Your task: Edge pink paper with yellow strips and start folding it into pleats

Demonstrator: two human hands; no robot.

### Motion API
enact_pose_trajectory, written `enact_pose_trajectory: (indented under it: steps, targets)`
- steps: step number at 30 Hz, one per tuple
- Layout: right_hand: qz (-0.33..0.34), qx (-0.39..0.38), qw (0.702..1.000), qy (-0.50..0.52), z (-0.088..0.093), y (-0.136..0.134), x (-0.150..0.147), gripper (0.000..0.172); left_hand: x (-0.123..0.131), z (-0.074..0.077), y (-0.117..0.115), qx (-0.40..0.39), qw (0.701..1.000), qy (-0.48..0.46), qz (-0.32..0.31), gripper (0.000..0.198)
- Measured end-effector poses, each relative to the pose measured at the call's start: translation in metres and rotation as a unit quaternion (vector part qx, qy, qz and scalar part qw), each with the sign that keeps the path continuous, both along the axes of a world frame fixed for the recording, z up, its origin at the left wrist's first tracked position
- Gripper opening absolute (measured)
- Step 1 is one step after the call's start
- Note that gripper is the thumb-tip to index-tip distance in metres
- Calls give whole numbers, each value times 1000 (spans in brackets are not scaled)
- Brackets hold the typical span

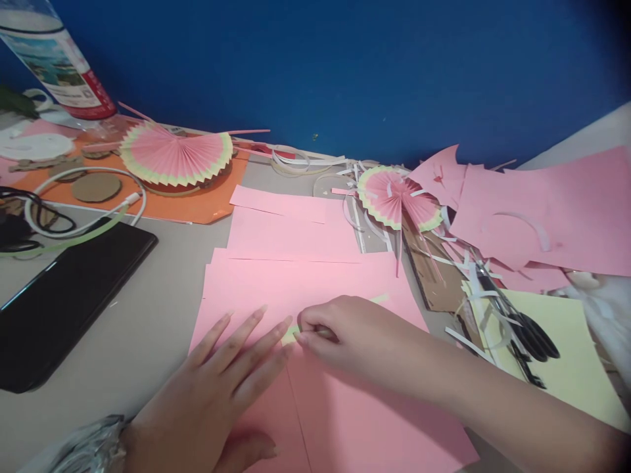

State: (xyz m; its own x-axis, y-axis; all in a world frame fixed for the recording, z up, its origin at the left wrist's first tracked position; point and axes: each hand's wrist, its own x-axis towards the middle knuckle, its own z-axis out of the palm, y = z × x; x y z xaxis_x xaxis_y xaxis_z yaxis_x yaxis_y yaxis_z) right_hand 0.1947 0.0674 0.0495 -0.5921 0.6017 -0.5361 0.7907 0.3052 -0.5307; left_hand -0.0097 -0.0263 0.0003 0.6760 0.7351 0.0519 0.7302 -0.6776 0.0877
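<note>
Pink paper sheets (374, 420) lie on the grey table, with a thin line, a seam or crease, running down their middle. My left hand (211, 387) rests flat on the pink paper with its fingers apart. Just to its right, my right hand (330, 332) is closed like a fist, its thumb and curled fingers pressed onto a small yellow-green strip (290, 335) on the paper. Whether those fingers grip anything is hidden. Another pale yellow-green piece (379, 298) shows beyond the right wrist.
Pleated pink paper fans with yellow-green rims stand behind, one at left (177, 154), one at right (389, 197). A black phone (73, 302) and cable (142, 203) lie left, near a bottle (59, 66). Scissors (522, 322) rest on yellow paper (566, 348) among paper scraps.
</note>
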Motion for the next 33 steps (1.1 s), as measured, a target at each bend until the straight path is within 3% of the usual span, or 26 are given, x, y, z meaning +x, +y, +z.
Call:
enact_pose_trajectory:
  steps: [33]
  targets:
    - [11, 24, 1000, -13, -6, -1, 2, 24, -8, 3, 1, -39, 999, -8, -22, 73]
